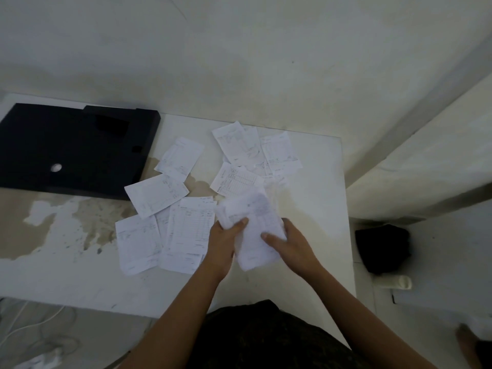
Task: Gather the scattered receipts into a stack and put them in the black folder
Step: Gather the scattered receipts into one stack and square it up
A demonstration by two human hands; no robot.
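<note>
Your left hand [226, 235] and right hand [291, 242] both gripped bundle of receipts [257, 222], thumbs pressed on top. Bundle was white and motion-blurred, with faint grey print, over front right part of table [316, 209]. Loose receipts [186, 230] lay scattered on tabletop: overlapping group beside your left hand, two nearer folder, another overlapping group beyond bundle. All were white slips with grey tabular print, unreadable. Black folder [74, 150] lay flat at table's far left, one slip touching its near right corner.
</note>
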